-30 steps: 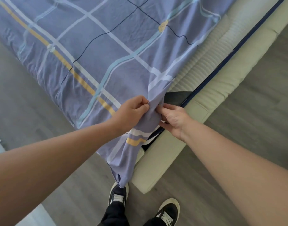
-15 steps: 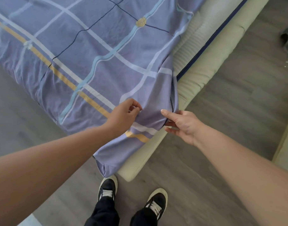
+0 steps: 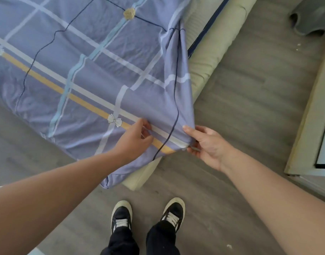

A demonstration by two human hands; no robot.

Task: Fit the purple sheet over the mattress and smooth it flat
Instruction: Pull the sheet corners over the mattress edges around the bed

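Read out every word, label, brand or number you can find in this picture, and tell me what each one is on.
There are none: no word, number, label or brand can be read in this view.
The purple sheet carries only stripes, thin dark lines and a white bow, with no lettering.
The black shoes show white laces but no legible brand.
The grey slipper on the floor is blurred and shows no mark.

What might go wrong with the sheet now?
The purple sheet looks held over the mattress corner only by the pinching left hand and right hand; letting go may let it slip off. A loose flap hangs near the shoes, so it might get stepped on.
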